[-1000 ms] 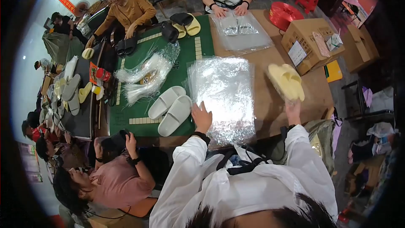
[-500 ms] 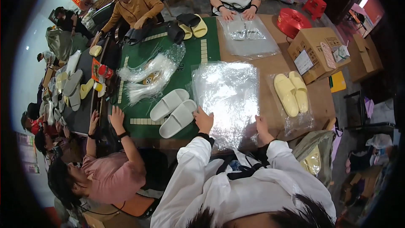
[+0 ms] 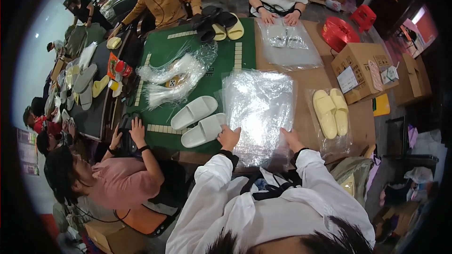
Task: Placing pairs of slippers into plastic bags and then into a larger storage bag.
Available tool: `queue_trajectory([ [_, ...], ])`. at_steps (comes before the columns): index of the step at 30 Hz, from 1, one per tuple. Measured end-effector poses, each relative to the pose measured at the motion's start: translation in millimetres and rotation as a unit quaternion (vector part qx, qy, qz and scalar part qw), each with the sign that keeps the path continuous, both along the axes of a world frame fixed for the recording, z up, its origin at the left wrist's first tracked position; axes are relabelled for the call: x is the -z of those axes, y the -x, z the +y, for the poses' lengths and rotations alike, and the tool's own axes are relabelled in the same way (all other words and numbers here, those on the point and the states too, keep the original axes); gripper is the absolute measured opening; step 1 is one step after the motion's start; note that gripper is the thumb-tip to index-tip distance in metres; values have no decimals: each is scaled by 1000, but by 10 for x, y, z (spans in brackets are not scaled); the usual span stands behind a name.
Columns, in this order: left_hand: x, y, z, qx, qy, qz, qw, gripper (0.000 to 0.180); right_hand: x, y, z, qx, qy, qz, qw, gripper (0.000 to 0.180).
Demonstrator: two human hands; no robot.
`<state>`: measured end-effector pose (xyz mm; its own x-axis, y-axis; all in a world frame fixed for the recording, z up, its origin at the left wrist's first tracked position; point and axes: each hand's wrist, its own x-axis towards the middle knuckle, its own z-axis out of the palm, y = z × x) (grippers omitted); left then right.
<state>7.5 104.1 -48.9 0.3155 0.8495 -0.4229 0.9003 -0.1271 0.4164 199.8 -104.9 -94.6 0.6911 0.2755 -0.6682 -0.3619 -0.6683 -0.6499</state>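
A stack of clear, shiny plastic bags [image 3: 258,108] lies flat in front of me across the green mat and the brown tabletop. My left hand [image 3: 229,138] is at the stack's lower left edge, thumb over the bags, fingers curled at the side. At the lower right edge, my right hand [image 3: 292,140] grips with its thumb on top. Beside my left hand sits a pair of light grey slide sandals [image 3: 203,130], not held. To the right, a pair of pale yellow slides [image 3: 331,113] rests on a clear bag.
Thin clear strips [image 3: 181,76] lie on the green mat [image 3: 230,56], with rows of white tiles near its edges. A cardboard box [image 3: 362,71] and red ribbon roll [image 3: 340,34] stand at the right. Across, a person's hands [image 3: 280,17] rest on bagged items. A person in pink [image 3: 127,178] handles a black slide at left.
My view has shifted slightly, moving the tabletop rightward in the picture. My hands stay at the stack's edges. The person at left now has a black slide between their hands.
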Motion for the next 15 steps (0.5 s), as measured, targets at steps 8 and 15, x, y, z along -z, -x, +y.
queue_trajectory([
  [8, 505, 204, -87, 26, -54, -147, 987, 65, -515, 204, 259, 78, -79, 53, 992, 76],
  [15, 667, 289, 54, 72, 209, -158, 962, 50, -359, 42, 189, 79, -148, 83, 982, 55],
])
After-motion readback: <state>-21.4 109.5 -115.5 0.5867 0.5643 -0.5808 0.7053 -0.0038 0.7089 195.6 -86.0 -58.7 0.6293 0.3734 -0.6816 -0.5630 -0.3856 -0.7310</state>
